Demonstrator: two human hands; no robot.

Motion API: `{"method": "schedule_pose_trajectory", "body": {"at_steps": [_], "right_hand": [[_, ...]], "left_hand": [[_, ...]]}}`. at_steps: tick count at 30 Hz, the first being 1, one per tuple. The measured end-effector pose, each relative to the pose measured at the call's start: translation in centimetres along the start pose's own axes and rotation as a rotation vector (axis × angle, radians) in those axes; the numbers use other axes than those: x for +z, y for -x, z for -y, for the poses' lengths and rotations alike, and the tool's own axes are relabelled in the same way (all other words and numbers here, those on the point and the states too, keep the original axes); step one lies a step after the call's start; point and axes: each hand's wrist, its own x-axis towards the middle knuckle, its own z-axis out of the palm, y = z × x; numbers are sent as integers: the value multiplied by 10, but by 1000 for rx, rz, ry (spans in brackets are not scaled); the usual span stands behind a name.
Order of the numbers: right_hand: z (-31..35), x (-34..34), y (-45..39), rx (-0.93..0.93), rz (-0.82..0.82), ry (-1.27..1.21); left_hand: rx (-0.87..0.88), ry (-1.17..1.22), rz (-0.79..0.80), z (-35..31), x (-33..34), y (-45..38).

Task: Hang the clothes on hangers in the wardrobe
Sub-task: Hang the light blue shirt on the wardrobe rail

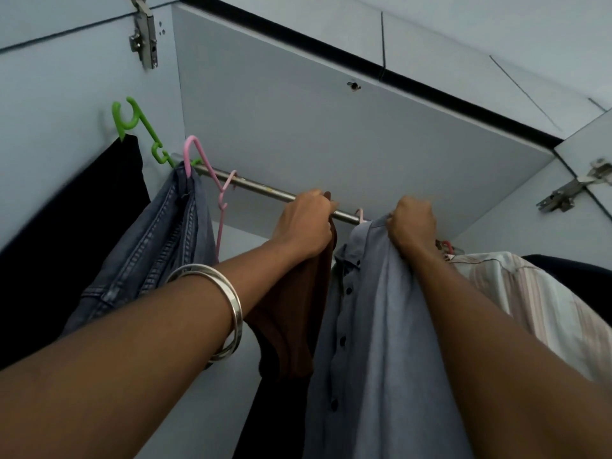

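Head view: interior of a pale grey wardrobe (331, 127), seen from below toward its top panel, with metal door hinges at upper left (144, 34) and at right (576, 188). A metal rail (265, 190) runs across under the panel.

At the rail's left end a green hanger (132, 122) carries a black garment (82, 210). Beside it a pink hanger (198, 157) holds grey denim jeans (159, 240); a second pink hanger (225, 207) hangs bare just right of the jeans.

The left hand (306, 223), with silver bangles (215, 306) on the forearm, is raised to the rail, fingers curled round the top of a brown garment (294, 313) that hangs down from it. Whether the fingers also touch the rail cannot be told.

The right hand (412, 223) is closed in a fist, gripping the shoulder of a blue button-up shirt (381, 326), which hangs from a pale pink hook (360, 215) on the rail, just right of the brown garment.

Further right hang a striped shirt (530, 299) and a dark garment (576, 263); a red hanger (447, 245) shows behind the right hand.
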Motion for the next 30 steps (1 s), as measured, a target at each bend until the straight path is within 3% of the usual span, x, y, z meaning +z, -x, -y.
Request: {"method": "schedule_pose_trajectory", "body": {"at_steps": [5,10,12,15,19,22,24,30], "right_hand": [[19,-4,-6,31,26,-6],[11,-3,20,152,104,-49],[14,-5,18,271,172,-338],[13,-2,23,448,516,-975],[-19,-7,62,519,701,-1182],[-31,-16,87,588,658,-1124],[-43,-35,109,643,657,-1018],[-97,-103,146,515,611,-572]], "left_hand": [[3,24,-43,18,-1,-7],[8,129,23,16,17,6],[9,174,31,19,19,4],[-16,225,37,21,21,9],[-99,238,138,-6,22,30],[-196,55,215,-27,16,44],[-169,-201,203,-49,9,61],[238,-554,92,-88,2,111]]}}
